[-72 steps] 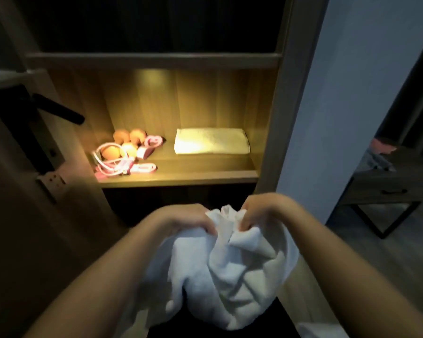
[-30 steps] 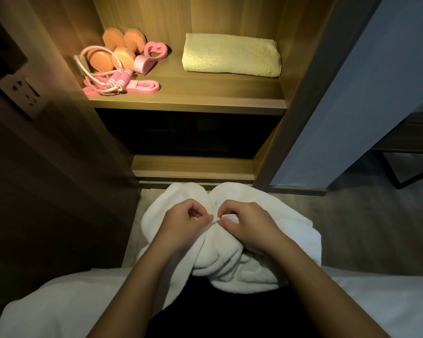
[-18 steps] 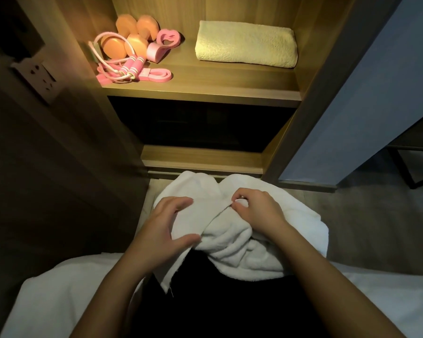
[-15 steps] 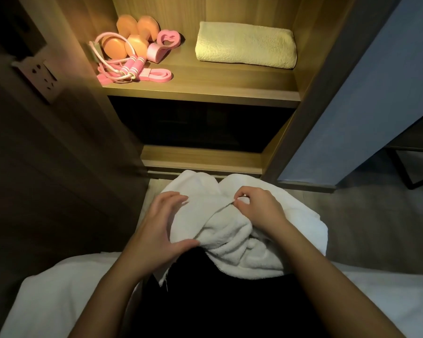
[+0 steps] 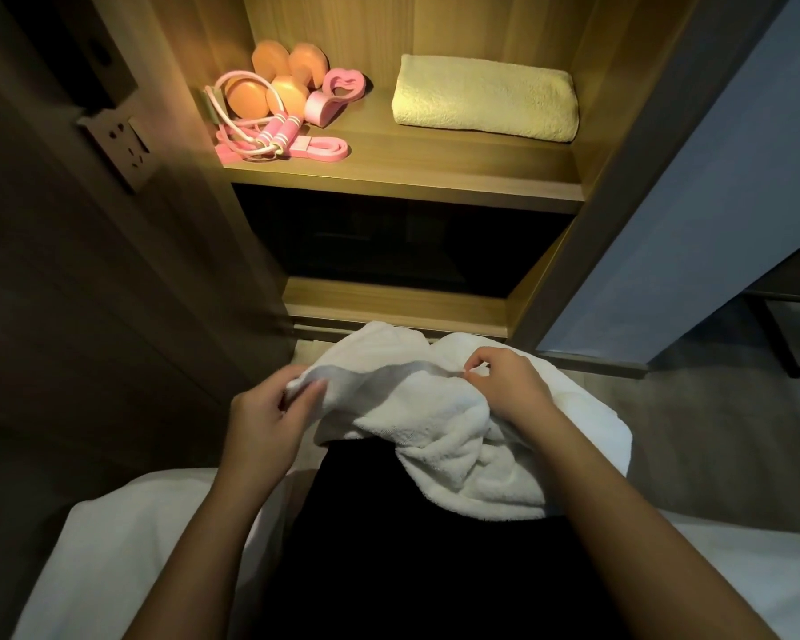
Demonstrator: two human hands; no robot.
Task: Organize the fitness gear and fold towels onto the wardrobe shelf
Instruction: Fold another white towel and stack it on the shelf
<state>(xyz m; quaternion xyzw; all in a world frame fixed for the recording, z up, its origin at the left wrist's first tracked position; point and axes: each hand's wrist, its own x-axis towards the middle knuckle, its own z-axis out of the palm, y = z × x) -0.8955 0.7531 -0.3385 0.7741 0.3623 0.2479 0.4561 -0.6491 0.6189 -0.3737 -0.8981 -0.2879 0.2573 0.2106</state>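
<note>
Slid leftward along the hem, left hand (image 5: 264, 422) pinches the white towel (image 5: 435, 424); right hand (image 5: 509, 385) grip pinches it too.

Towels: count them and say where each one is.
2. A folded yellow towel lies on the lit shelf, right side. A white towel is gripped by the left hand and right hand, low in front. The dark compartment below could hide more.

Lit wardrobe shelf (image 5: 435, 177), wood. Left end: orange dumbbells (image 5: 287, 97) at far side, pink jump rope (image 5: 269, 131) coiled around and in front of them, pink heart-shaped piece (image 5: 338, 92) just right of them, possibly a grip ring. Flat pink band (image 5: 324, 147) near front edge. Right half: folded yellow towel (image 5: 486, 99). Lower shelf (image 5: 398, 302) in shadow, contents unreadable. White bed (image 5: 135, 547) nearest.
</note>
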